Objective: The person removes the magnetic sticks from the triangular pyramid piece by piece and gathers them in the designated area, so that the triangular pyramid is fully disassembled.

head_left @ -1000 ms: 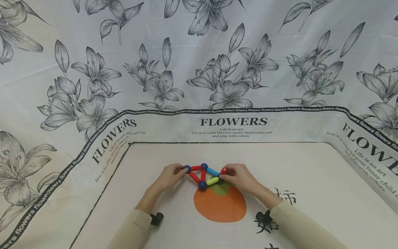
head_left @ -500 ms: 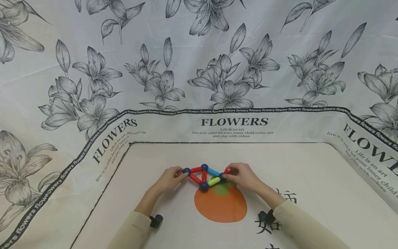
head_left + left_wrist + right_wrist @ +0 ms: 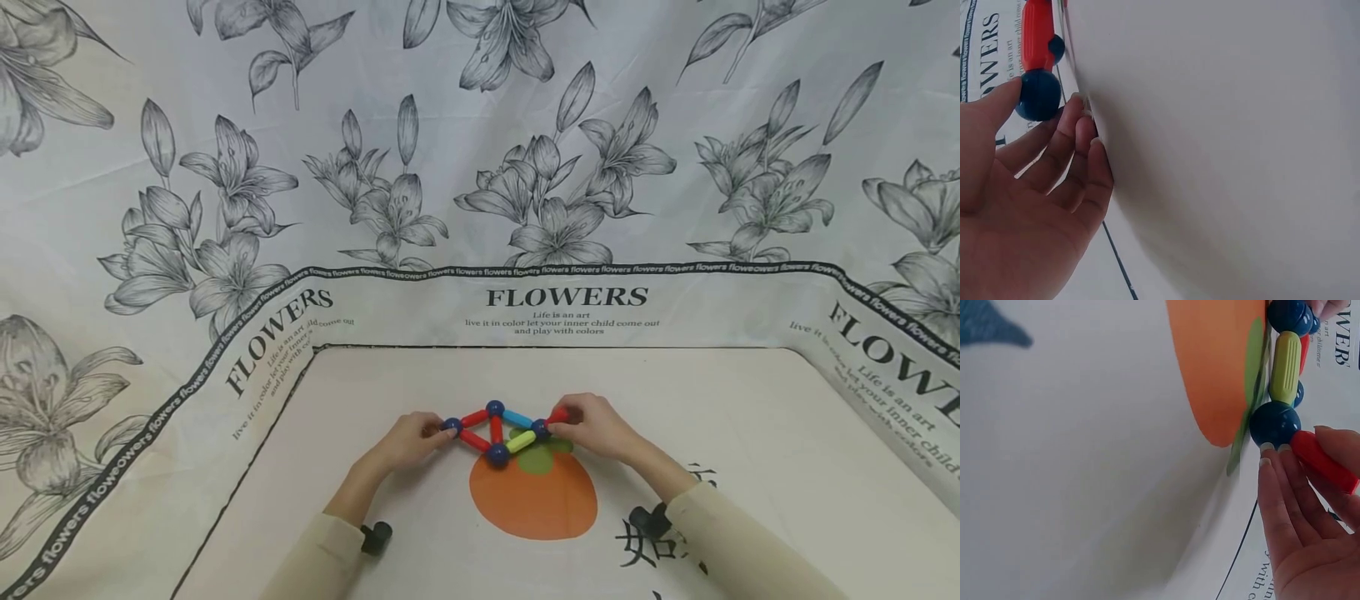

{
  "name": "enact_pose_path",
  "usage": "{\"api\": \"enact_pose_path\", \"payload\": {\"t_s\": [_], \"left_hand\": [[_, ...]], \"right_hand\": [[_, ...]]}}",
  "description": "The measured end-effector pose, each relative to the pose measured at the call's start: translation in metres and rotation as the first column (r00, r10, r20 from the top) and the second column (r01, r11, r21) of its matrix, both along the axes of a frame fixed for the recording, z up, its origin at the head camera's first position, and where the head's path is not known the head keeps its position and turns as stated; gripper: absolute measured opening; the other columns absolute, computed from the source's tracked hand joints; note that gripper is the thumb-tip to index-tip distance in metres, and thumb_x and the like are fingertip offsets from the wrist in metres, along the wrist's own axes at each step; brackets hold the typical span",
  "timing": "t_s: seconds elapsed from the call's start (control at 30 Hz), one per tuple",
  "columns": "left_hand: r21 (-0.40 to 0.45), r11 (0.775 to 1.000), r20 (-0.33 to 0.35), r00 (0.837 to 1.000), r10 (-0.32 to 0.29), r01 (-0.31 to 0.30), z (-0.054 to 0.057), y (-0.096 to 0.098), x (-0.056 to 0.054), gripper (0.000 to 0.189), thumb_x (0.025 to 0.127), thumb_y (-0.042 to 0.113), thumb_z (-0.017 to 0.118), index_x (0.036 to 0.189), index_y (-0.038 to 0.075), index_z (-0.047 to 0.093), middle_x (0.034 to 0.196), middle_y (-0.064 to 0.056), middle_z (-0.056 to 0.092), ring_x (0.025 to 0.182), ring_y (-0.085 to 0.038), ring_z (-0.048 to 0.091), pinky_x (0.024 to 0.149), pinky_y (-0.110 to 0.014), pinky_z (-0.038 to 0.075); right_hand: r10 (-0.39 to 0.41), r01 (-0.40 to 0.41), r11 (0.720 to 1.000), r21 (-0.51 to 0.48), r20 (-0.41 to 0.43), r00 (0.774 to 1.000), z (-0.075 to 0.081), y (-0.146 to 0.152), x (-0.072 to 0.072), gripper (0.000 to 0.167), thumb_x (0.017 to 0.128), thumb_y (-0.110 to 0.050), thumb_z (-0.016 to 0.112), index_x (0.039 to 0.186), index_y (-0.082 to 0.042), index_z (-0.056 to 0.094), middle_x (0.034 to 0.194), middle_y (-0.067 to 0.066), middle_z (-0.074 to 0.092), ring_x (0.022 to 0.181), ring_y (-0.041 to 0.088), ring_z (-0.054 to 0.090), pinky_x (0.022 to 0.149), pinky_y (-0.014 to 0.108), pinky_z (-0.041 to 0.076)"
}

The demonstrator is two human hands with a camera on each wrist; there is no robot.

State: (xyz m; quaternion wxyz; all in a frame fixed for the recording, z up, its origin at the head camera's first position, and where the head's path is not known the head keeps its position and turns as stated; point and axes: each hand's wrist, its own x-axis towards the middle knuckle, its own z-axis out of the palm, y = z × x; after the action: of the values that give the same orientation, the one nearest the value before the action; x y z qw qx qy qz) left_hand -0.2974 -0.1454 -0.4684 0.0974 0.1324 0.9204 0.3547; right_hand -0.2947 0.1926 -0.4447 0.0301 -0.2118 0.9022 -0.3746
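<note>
Since the earlier head frames, the left corner of the rod-and-ball frame had come nearer the person and its right corner had shifted slightly right, both hands moving with it. The left grip was clamped on the left ball, navy, between thumb and fingers. The right grip was clamped on a red rod, its fingertips at the right ball, where that rod met it. Two more red rods ran from the left ball to the upper ball and lower ball, with another red one between those; a blue rod and a yellow-green rod closed the right side. The frame was over the desk, beside and partly above the leaves of an orange fruit print; whether it touched the desk could not be told. Farther back hung a flower-printed cloth.
</note>
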Motion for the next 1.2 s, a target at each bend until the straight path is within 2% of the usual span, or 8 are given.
{"api": "enact_pose_path", "payload": {"t_s": [0.33, 0.57, 0.77, 0.9, 1.2], "left_hand": [[-0.030, 0.999, 0.004, 0.999, -0.037, 0.037, 0.001, 0.001, 0.002, 0.036, 0.101, 0.036, 0.065, 0.122, 0.007, 0.069, 0.090, 0.000, 0.065, 0.085, -0.018, 0.057, 0.077, -0.036, 0.050], [-0.027, 0.998, -0.033, 0.998, -0.054, 0.053, -0.001, 0.001, 0.000, 0.030, 0.101, 0.033, 0.064, 0.123, 0.012, 0.070, 0.092, -0.001, 0.066, 0.086, -0.018, 0.058, 0.076, -0.036, 0.050], [-0.032, 0.998, -0.026, 0.998, -0.053, 0.052, -0.003, 0.002, -0.002, 0.029, 0.101, 0.034, 0.065, 0.121, 0.014, 0.071, 0.094, -0.001, 0.066, 0.088, -0.019, 0.058, 0.079, -0.038, 0.051], [-0.022, 0.997, -0.031, 0.997, -0.074, 0.073, -0.005, 0.002, -0.004, 0.029, 0.101, 0.033, 0.066, 0.121, 0.013, 0.070, 0.096, 0.000, 0.067, 0.090, -0.018, 0.058, 0.082, -0.039, 0.052], [0.003, 0.997, -0.015, 0.997, -0.076, 0.076, -0.006, 0.004, -0.006, 0.029, 0.101, 0.032, 0.066, 0.121, 0.011, 0.069, 0.094, 0.001, 0.067, 0.089, -0.017, 0.059, 0.084, -0.038, 0.052]], "right_hand": [[-0.013, 0.011, 1.000, 0.027, 0.045, 0.999, 0.001, 0.007, -0.002, 0.014, 0.091, -0.017, 0.077, 0.100, -0.007, 0.076, 0.086, 0.000, 0.067, 0.079, 0.017, 0.057, 0.068, 0.029, 0.050], [-0.002, -0.001, 0.999, 0.041, 0.065, 0.998, 0.003, 0.010, 0.000, 0.014, 0.091, -0.016, 0.077, 0.101, -0.006, 0.077, 0.085, -0.001, 0.069, 0.079, 0.017, 0.057, 0.069, 0.031, 0.050], [0.005, -0.010, 0.998, 0.065, 0.083, 0.997, 0.005, 0.014, -0.001, 0.013, 0.092, -0.014, 0.075, 0.100, -0.006, 0.078, 0.087, 0.000, 0.070, 0.080, 0.019, 0.057, 0.071, 0.031, 0.051], [0.011, -0.019, 0.997, 0.079, 0.102, 0.995, 0.006, 0.016, -0.001, 0.013, 0.090, -0.011, 0.075, 0.101, -0.004, 0.078, 0.089, 0.001, 0.071, 0.081, 0.020, 0.058, 0.070, 0.033, 0.051], [-0.003, -0.015, 0.987, 0.159, 0.110, 0.994, 0.002, 0.014, -0.003, 0.015, 0.087, -0.008, 0.077, 0.101, -0.002, 0.078, 0.088, 0.001, 0.071, 0.081, 0.018, 0.057, 0.072, 0.033, 0.051]]}}
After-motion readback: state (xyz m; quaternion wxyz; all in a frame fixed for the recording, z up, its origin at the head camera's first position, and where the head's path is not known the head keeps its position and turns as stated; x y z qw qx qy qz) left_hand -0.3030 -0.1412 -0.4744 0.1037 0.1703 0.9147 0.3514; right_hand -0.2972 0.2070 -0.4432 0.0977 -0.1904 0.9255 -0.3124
